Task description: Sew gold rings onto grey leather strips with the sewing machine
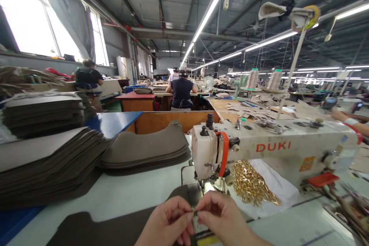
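Observation:
My left hand [170, 219] and my right hand [223, 217] meet fingertip to fingertip in front of the sewing machine [248, 142]. Both are pinched closed on something tiny between them, too small to name. Beneath and left of my left hand, a dark grey-brown cut panel [106, 226] lies flat on the table, reaching toward the needle area. Under the machine's arm, a heap of gold-coloured metal hardware [249, 182] rests on a white sheet [284, 186], right of my hands.
Stacks of dark panels [144, 148] and a taller stack [49, 165] stand at the left. Scissors and tools [343, 207] lie at the right edge. Thread cones [273, 80] rise behind the machine. Other people [182, 88] sit farther back; another person's arm [350, 121] shows at right.

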Available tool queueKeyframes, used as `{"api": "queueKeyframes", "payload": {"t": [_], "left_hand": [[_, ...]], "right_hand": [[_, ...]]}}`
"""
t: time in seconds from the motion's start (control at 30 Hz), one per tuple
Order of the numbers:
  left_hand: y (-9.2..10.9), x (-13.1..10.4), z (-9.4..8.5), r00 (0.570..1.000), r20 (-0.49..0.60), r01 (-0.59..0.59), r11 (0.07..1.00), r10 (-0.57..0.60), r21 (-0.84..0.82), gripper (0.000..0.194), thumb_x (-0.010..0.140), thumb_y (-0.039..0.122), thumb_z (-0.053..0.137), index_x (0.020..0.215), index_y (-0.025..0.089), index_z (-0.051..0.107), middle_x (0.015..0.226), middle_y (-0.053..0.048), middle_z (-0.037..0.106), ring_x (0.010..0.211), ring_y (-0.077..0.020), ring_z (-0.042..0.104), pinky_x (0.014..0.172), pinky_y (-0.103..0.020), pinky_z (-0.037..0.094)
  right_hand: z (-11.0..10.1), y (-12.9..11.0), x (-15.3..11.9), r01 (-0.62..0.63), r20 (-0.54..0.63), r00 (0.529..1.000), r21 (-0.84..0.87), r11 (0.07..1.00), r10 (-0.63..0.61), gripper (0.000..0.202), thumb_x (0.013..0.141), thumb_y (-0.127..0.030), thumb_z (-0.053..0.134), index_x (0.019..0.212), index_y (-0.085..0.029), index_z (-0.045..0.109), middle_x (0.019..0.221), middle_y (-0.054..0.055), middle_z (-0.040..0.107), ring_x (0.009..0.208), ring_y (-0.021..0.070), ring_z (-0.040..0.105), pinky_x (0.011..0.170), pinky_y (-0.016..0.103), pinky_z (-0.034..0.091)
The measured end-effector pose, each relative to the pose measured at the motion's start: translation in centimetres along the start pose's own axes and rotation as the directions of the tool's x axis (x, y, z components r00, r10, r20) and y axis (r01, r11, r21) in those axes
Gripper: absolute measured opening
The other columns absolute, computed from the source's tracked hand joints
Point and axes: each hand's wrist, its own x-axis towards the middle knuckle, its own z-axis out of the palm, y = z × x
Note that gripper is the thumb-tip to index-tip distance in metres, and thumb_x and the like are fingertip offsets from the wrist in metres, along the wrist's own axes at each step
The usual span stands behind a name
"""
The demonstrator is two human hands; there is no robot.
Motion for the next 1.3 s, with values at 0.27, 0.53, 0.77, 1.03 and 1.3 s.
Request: {"api": "queueKeyframes", "payload": {"t": [0.27, 0.53, 0.77, 1.03, 1.3], "left_hand": [[0.1, 0.4, -0.2, 0.994, 0.025, 0.106, 0.969, -0.103, -0.223, 0.054, 0.057, 0.060, 0.079, 0.084, 0.019, 0.058, 0.063, 0.002, 0.068, 0.048, -0.0093, 0.061, 0.046, -0.018, 0.041], [-0.1, 0.9, -0.1, 0.992, 0.045, 0.124, 0.987, -0.120, -0.106, 0.041, 0.056, 0.047, 0.081, 0.068, 0.018, 0.055, 0.053, 0.002, 0.064, 0.047, -0.0094, 0.055, 0.049, -0.021, 0.042], [-0.1, -0.1, 0.0, 1.000, 0.025, 0.002, 0.994, -0.005, 0.106, 0.010, 0.063, 0.024, 0.062, 0.066, 0.019, 0.054, 0.058, 0.004, 0.059, 0.055, -0.0111, 0.052, 0.054, -0.023, 0.038], [1.0, -0.2, 0.4, 1.000, -0.024, -0.017, 0.996, 0.019, 0.083, 0.006, 0.057, 0.017, 0.058, 0.062, 0.018, 0.056, 0.059, 0.005, 0.058, 0.057, -0.0112, 0.050, 0.055, -0.023, 0.038], [-0.2, 0.4, 0.0, 0.992, -0.079, -0.109, 0.988, 0.101, -0.108, 0.019, 0.054, 0.021, 0.074, 0.054, 0.018, 0.055, 0.065, 0.001, 0.062, 0.056, -0.0113, 0.055, 0.058, -0.025, 0.045]], "right_hand": [[0.2, 1.5, 0.6, -0.088, 0.007, 0.996, 0.156, 0.984, 0.088, 0.037, 0.065, -0.048, 0.078, 0.079, -0.016, 0.068, 0.066, 0.002, 0.065, 0.062, 0.0155, 0.062, 0.064, 0.028, 0.049], [0.5, 1.7, 0.2, -0.145, 0.051, 0.989, 0.166, 0.975, 0.138, 0.028, 0.065, -0.041, 0.078, 0.076, -0.018, 0.066, 0.067, 0.000, 0.064, 0.065, 0.0165, 0.064, 0.065, 0.028, 0.050], [1.4, -0.8, -1.1, 0.021, 0.038, 0.999, -0.107, 0.994, -0.017, 0.024, 0.061, -0.013, 0.068, 0.083, -0.017, 0.060, 0.072, 0.000, 0.062, 0.068, 0.0158, 0.060, 0.064, 0.026, 0.046], [0.8, -0.3, -1.0, 0.187, 0.002, 0.982, -0.198, 0.962, -0.191, 0.010, 0.070, -0.008, 0.055, 0.069, -0.017, 0.059, 0.074, 0.001, 0.063, 0.067, 0.0132, 0.058, 0.062, 0.022, 0.045], [1.0, 1.0, -0.6, 0.186, -0.104, 0.975, -0.115, 0.976, -0.198, 0.009, 0.070, -0.009, 0.059, 0.065, -0.017, 0.060, 0.074, 0.001, 0.065, 0.064, 0.0126, 0.058, 0.059, 0.021, 0.045]]}}
